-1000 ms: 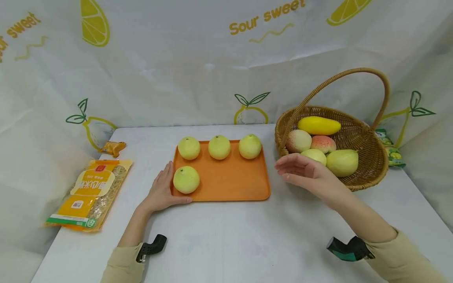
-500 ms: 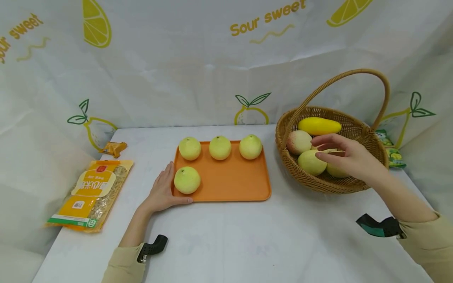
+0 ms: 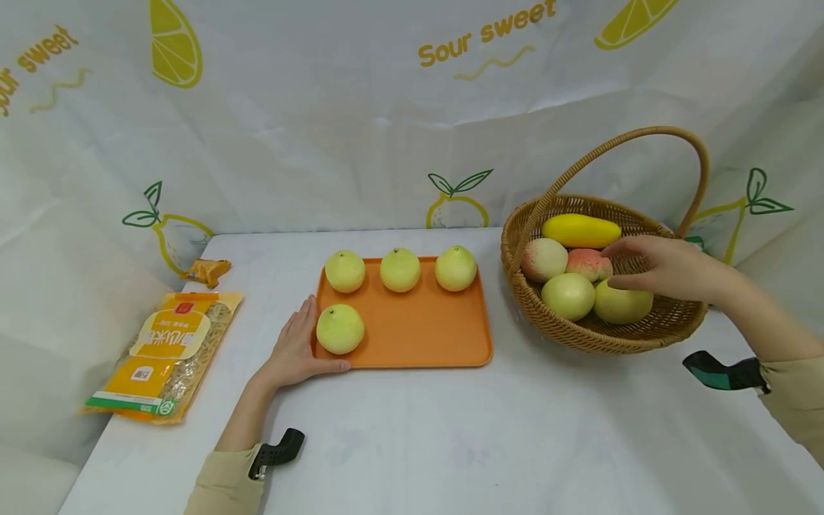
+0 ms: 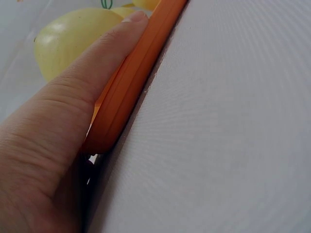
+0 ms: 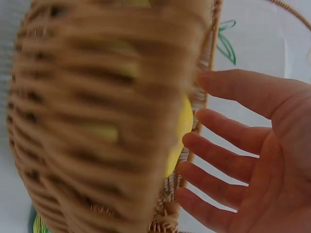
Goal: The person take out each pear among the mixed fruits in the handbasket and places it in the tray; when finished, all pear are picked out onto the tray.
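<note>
My left hand [image 3: 296, 350] rests against the near left corner of an orange tray [image 3: 418, 336], fingers along its left side. Its thumb [image 4: 92, 68] lies along the front rim in the left wrist view. On the tray, three pale yellow-green round fruits [image 3: 400, 270] form a back row, and another such fruit [image 3: 340, 329] sits near left. My right hand [image 3: 669, 268] hovers over the right part of a wicker basket [image 3: 573, 336], fingers spread and loosely bent, gripping nothing. Below it lie a pale green pear-like fruit [image 3: 621, 304] and a red peach [image 3: 587, 263], partly covered.
The basket also holds a long yellow fruit [image 3: 581, 230], a pale peach [image 3: 543, 259] and a round green fruit [image 3: 569, 296]. Its tall handle [image 3: 644, 132] arches above. A yellow food bag [image 3: 161, 357] and a small orange packet [image 3: 207, 272] lie at left.
My right hand has moved right from the basket's near left side, across the fruits, to its right part. The round green fruit now shows fully. My left hand and the tray stay put.
</note>
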Demonstrator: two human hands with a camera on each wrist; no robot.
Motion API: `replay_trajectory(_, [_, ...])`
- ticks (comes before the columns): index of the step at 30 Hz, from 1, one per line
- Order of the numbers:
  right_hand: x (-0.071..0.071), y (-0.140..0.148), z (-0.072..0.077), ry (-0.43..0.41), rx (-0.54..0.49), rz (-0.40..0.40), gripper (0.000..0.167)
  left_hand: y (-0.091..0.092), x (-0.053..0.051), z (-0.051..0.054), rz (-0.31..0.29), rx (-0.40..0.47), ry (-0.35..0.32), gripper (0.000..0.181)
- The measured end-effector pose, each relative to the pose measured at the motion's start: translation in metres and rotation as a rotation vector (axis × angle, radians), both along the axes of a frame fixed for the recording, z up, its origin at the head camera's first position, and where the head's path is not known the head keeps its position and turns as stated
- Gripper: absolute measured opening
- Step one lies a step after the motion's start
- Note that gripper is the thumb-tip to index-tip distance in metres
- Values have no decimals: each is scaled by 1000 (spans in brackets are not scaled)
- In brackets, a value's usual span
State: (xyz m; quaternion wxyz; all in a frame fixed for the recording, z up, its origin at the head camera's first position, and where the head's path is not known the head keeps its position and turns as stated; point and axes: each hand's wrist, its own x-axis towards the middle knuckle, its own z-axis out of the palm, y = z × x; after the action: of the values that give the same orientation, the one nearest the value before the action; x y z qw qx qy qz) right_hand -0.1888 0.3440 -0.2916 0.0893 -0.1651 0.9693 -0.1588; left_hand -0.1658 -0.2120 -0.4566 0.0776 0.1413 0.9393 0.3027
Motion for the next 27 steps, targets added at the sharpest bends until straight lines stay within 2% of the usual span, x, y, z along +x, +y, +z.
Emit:
replay_trajectory(9, [-17,25,-2,-170,104,10,68,2,1,2,4,6,-6,136])
replay_trajectory(18, [-31,40,-8,-344,108,77,69,1,1,1,0,6,3,136])
replay_trajectory(23, [-33,41,-13,-383,131,102,69,1,1,1,-3,7,9,136])
replay_trajectory(27, [-32,40,-16,-379,130,87,70,0,0,1,2,8,9,136])
